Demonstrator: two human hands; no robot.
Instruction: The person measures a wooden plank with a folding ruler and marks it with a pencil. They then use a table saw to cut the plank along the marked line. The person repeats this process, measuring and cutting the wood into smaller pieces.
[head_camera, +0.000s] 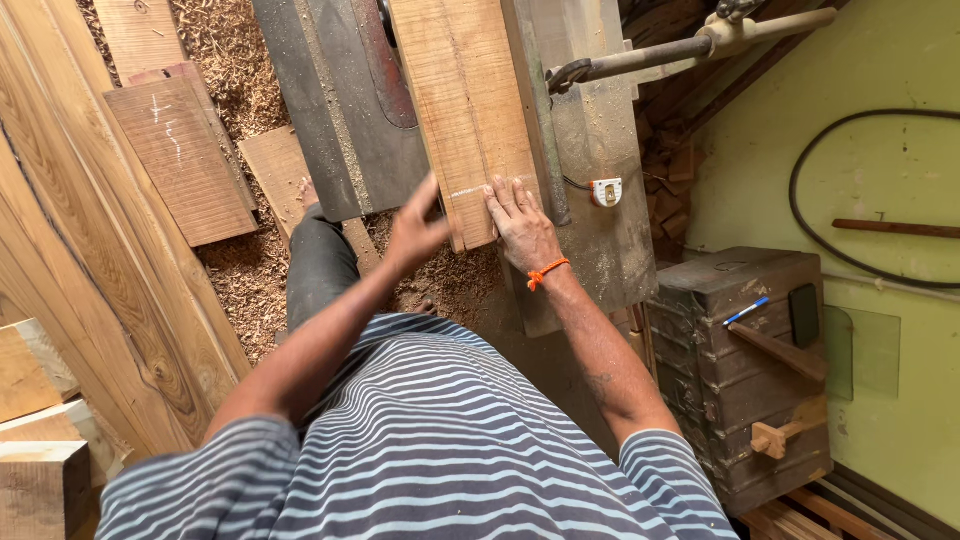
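Two hands work the near end of the plank (462, 110) — its length runs away along the machine tabletop (600, 210): right hand (522, 228) lies flat on top, left hand (415, 232) presses its left edge, fingers spread.

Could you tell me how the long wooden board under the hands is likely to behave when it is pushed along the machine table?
The board looks thick and straight-grained, so probably stiff. Lying flat, it should slide rather than tip. The right hand presses flat on it.
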